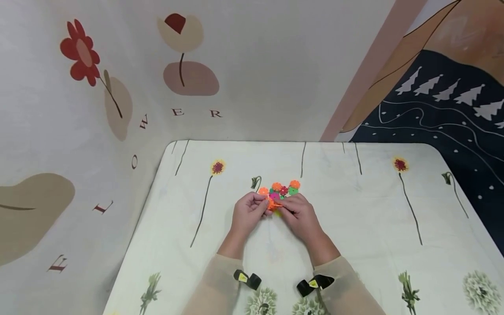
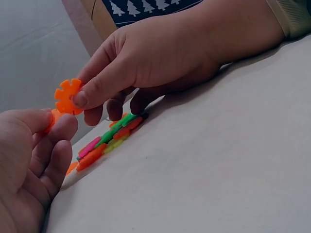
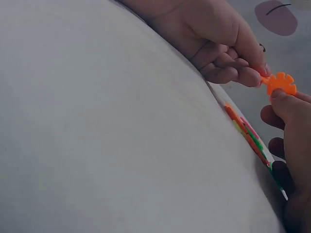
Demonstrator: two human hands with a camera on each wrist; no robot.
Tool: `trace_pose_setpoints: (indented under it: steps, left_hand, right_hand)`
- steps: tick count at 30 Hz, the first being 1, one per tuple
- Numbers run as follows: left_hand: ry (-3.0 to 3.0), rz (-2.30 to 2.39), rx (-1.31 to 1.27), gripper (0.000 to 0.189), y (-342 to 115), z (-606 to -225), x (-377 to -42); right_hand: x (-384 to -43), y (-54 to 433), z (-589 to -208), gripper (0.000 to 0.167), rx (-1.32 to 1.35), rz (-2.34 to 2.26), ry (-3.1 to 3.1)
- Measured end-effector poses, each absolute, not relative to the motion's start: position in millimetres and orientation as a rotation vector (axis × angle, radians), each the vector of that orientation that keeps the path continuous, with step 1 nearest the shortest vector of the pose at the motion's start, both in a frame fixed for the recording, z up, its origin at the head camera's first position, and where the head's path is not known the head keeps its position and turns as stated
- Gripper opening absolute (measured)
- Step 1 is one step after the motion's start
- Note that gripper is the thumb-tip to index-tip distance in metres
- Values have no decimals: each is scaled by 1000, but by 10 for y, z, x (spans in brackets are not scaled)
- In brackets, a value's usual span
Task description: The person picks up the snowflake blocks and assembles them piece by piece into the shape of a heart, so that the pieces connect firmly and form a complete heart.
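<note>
My left hand [image 1: 247, 214] and right hand [image 1: 302, 218] meet over the middle of the table. The right thumb and fingers pinch an orange notched interlocking disc [image 2: 68, 97], which stands on edge in the left wrist view. A second orange disc [image 2: 52, 120], mostly hidden by fingers, is pinched in the left hand. The two discs meet at their edges. Just beyond the hands lies a flat cluster of such discs, among them an orange disc [image 1: 295, 183], a green disc [image 1: 293, 190] and a dark red disc [image 1: 283, 190]. Fingers cover part of the cluster.
A white tablecloth [image 1: 354, 210] printed with flowers and stems covers the table. Behind it hangs a pale cloth [image 1: 267, 87] with printed flowers and letters, and a dark blue cloth [image 1: 445, 113] with white trees is at the right. Black straps [image 1: 247, 279] circle both wrists.
</note>
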State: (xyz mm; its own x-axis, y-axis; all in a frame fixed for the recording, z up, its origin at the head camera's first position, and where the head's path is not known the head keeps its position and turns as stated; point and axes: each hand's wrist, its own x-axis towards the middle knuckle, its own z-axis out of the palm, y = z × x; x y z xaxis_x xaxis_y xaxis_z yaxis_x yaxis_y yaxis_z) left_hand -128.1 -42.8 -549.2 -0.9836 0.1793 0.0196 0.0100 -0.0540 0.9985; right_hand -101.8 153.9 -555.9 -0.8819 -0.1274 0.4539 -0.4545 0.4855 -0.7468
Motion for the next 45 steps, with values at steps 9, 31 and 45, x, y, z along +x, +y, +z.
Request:
trace_pose_setpoints:
  steps: [9, 31, 45]
  left_hand:
    - [2026, 2217, 213, 9, -396, -5496, -1299]
    - [1964, 2235, 193, 10, -377, -5449, -1331]
    - [1941, 2353, -5, 22, -361, -5452, -1352]
  right_hand:
    - [-1016, 1560, -5541, 25, 475, 1389, -2408]
    - [-1028, 1498, -5507, 23, 442, 1382, -2392]
    - [-1026, 1520, -5473, 31, 108, 1048, -2665]
